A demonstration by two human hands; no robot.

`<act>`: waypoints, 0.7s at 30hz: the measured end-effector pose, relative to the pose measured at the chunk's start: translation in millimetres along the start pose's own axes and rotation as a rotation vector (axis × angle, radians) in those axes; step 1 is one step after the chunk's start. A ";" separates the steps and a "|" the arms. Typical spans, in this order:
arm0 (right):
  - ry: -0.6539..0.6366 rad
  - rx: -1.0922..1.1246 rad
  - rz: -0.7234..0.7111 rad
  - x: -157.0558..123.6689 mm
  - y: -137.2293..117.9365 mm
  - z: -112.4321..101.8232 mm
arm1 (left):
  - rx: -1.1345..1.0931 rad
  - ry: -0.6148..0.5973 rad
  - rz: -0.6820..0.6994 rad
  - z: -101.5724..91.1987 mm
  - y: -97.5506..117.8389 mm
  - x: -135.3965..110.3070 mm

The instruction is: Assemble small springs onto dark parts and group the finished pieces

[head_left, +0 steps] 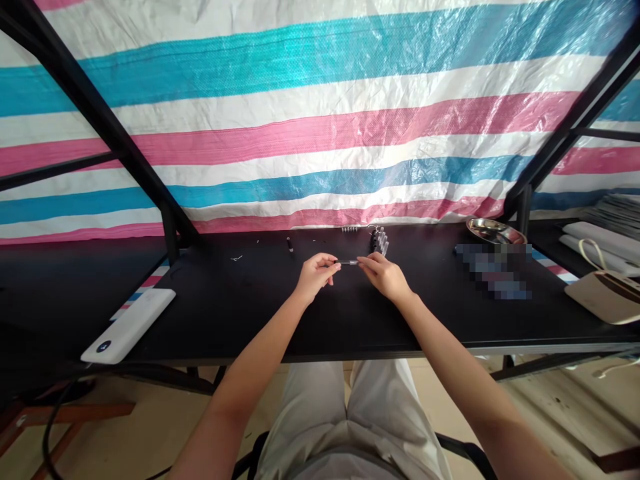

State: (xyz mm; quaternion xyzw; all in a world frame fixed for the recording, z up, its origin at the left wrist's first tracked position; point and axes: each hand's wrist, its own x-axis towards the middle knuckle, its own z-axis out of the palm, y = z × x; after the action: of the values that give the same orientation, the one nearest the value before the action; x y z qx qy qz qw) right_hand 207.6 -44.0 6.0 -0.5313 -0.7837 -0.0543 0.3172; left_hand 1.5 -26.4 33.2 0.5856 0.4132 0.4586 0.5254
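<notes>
A slim pen (347,262) with a clear barrel and a dark end is held level above the black table. My left hand (318,275) pinches its left end between thumb and fingers. The fingers of my right hand (384,275) are closed on its right end. Just beyond my right hand lies a cluster of clear tubes with dark parts (381,241). A row of small springs (350,229) sits at the table's back edge. A short black piece (290,245) lies beyond my left hand, and a thin white strip (237,257) is farther left.
The black table (225,307) spans the front. A white power bank (129,327) stands at the left. On the right are a round metal dish (496,231), a blurred-out item (495,272) and a beige bag (605,293). Black frame bars (100,100) slant before a striped sheet (320,133).
</notes>
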 end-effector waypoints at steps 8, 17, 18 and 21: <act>0.041 0.089 -0.115 -1.3 -13.2 2.3 | 0.002 -0.031 -0.013 4.4 -1.4 -2.4; 0.002 0.136 -0.131 -4.8 -17.2 6.1 | 0.026 -0.050 0.016 5.5 -6.5 -4.5; -0.001 0.134 -0.131 -4.9 -17.7 6.4 | 0.031 -0.047 0.019 5.8 -6.8 -4.6; -0.008 0.123 -0.120 -4.8 -18.7 7.4 | 0.053 -0.047 0.031 6.4 -9.0 -4.5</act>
State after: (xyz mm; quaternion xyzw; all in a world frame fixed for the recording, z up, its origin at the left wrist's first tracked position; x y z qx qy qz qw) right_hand 189.2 -52.8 2.2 -0.4633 -0.8171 -0.0230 0.3423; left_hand 6.7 -31.3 23.6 0.6161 0.4036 0.4418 0.5122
